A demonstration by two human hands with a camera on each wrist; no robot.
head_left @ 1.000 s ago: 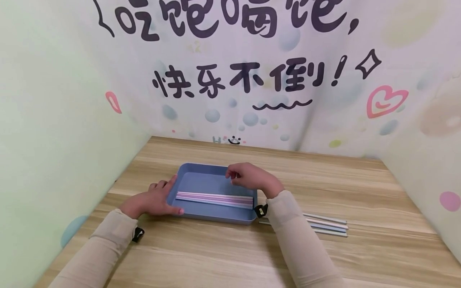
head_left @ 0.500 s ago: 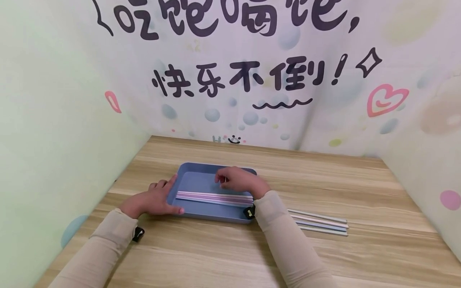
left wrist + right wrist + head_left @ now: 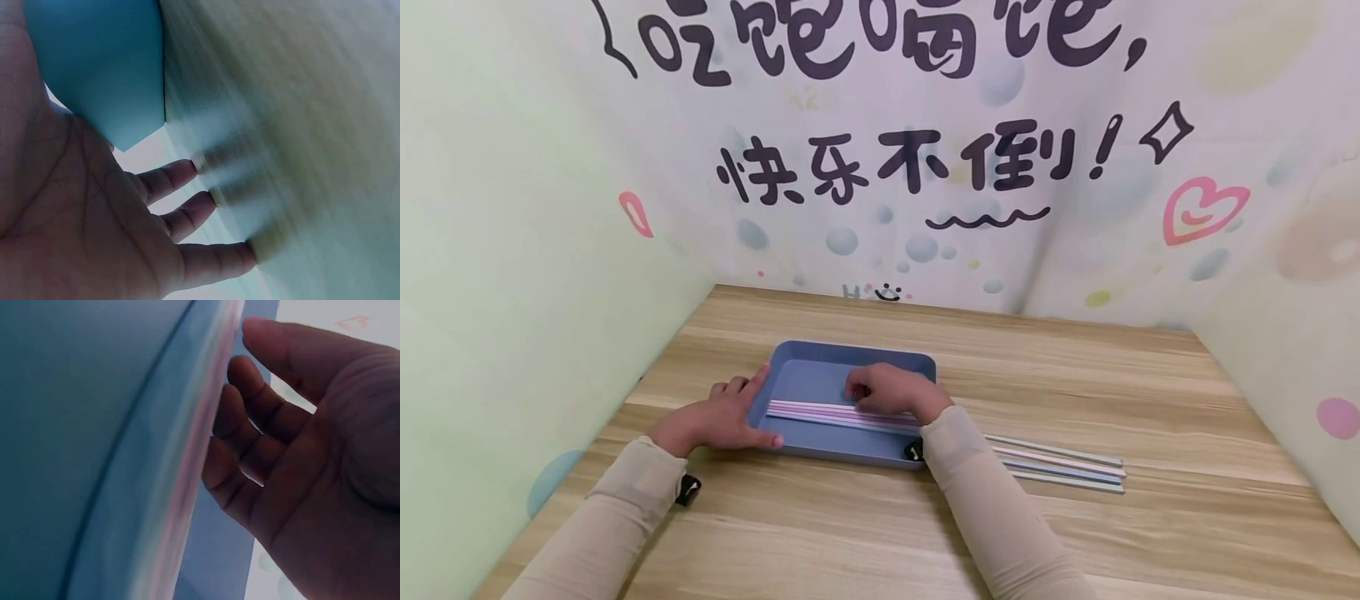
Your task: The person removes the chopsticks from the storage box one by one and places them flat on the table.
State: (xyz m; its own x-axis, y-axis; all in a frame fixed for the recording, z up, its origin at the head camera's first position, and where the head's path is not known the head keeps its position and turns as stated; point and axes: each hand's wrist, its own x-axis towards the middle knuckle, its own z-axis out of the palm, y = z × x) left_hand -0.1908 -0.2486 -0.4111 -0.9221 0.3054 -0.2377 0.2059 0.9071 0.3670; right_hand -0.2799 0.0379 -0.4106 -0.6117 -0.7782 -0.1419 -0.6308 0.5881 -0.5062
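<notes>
A blue rectangular tray [image 3: 812, 377] lies on the table, with a row of slim pastel chopsticks [image 3: 811, 411] across its middle. My left hand [image 3: 718, 418] rests against the tray's left end, thumb at the front corner. In the left wrist view, its palm lies beside the tray wall [image 3: 103, 69] and straight fingers [image 3: 219, 261] reach to the tabletop. Over the tray, my right hand [image 3: 891, 389] is low at the chopsticks' back side, partly covering them. The right wrist view has its loosely bent fingers [image 3: 228, 409] close beside the chopsticks [image 3: 187, 456], gripping nothing; contact is unclear.
To the right of the tray, several more chopsticks [image 3: 1067, 467] lie on the wooden table [image 3: 1150, 392], their left ends hidden by my right forearm. A printed cloth wall [image 3: 880, 167] stands behind the table, with pale walls at both sides.
My right hand has moved left over the tray, then down and forward onto the near side, ending at the chopsticks. The left hand and tray have stayed put.
</notes>
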